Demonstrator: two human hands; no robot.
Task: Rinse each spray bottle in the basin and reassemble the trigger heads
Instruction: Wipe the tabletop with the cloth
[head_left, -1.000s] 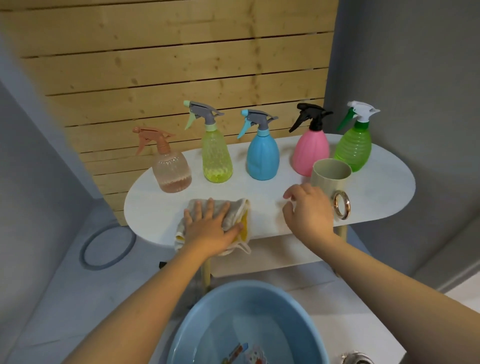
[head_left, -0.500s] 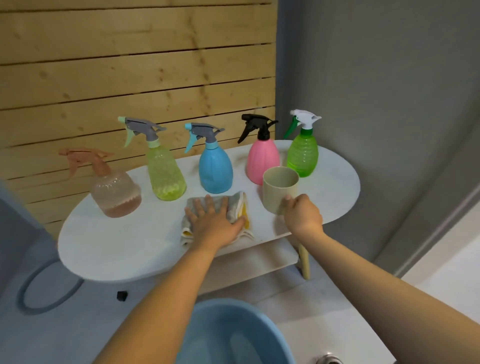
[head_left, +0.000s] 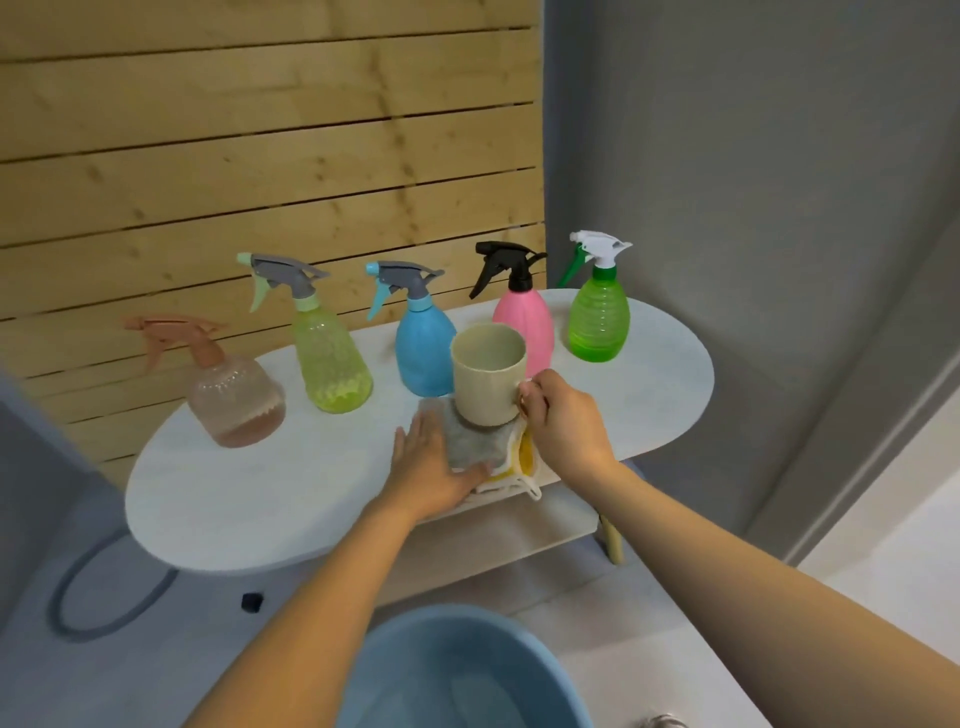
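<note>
Preparation stage: no bottle has been opened. Five spray bottles, from the peach one (head_left: 236, 400) at far left to the green one (head_left: 598, 322) at far right, stand capped on the white table (head_left: 649, 395). The left hand (head_left: 431, 467) lies flat on a folded cloth (head_left: 475, 441). The right hand (head_left: 563, 421) grips the handle of a beige mug (head_left: 488, 379) at the cloth. The basin (head_left: 467, 670) sits near, below. The next move, as judged: release the mug, then unscrew one trigger head.
</note>
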